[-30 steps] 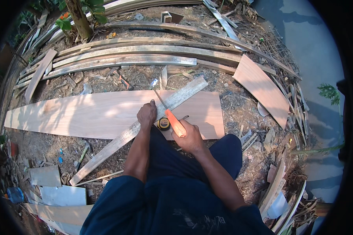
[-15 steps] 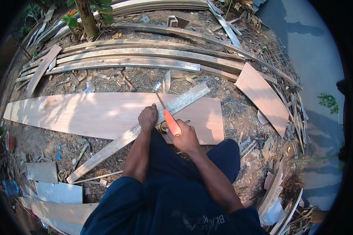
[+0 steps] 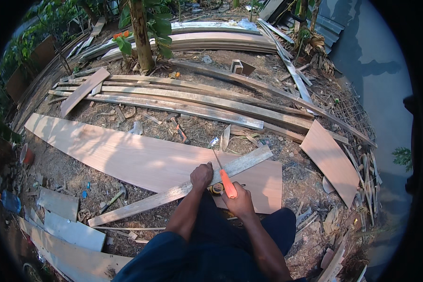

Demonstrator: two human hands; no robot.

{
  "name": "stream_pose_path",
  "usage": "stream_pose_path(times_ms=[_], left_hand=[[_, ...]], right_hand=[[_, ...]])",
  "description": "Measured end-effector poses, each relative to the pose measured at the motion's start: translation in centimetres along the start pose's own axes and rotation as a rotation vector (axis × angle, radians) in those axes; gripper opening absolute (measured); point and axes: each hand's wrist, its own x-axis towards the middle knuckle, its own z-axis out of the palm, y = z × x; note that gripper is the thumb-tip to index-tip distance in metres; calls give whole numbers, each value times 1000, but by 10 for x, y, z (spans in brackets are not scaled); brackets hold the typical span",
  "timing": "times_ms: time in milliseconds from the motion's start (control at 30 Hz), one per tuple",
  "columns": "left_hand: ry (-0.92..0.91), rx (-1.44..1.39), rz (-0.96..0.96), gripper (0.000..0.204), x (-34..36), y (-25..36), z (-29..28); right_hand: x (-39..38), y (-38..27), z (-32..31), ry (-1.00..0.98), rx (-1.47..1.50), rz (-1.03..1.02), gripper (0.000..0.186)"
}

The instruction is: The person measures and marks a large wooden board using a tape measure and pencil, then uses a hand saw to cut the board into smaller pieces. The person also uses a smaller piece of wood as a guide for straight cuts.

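My right hand (image 3: 239,199) is wrapped round the orange handle of a handsaw (image 3: 228,183). The saw's thin blade points away from me and crosses a weathered wooden batten (image 3: 242,163). Closed over that batten, just left of the blade, is my left hand (image 3: 202,176). The batten slants from near left to far right, its far part lying over a large plywood sheet (image 3: 108,146). Between my hands, a yellow and black tape measure (image 3: 215,189) shows in part below the batten. The blade's contact with the wood is too fine to make out.
Several long planks (image 3: 183,101) lie beyond the plywood sheet. An orange-handled hammer (image 3: 179,131) rests on the littered ground. Another plywood piece (image 3: 331,162) is at right, beside a grey wall (image 3: 362,61). At left are a second hammer (image 3: 112,199) and flat offcuts (image 3: 75,230).
The view has tilted upward, so the scene sits lower and further right, and more trees show at the back. Both hands keep their grip on the batten and the saw.
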Motion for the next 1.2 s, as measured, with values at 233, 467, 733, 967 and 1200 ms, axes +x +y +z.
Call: stream_pose_path(times_ms=[233, 467, 733, 967, 1200], left_hand=[[5, -42, -9, 60, 24, -17, -12], [13, -60, -8, 53, -3, -3, -11], [-30, -32, -74, 56, 25, -14, -4], [-52, 6, -108, 62, 9, -2, -15], [-5, 36, -2, 62, 15, -8, -5]], right_hand=[[-168, -75, -111, -89, -77, 88, 20], [-3, -3, -1, -36, -60, 64, 21], [-129, -100, -98, -50, -40, 107, 17], [-35, -27, -13, -40, -24, 110, 25], [-139, -78, -93, -43, -41, 217, 22]])
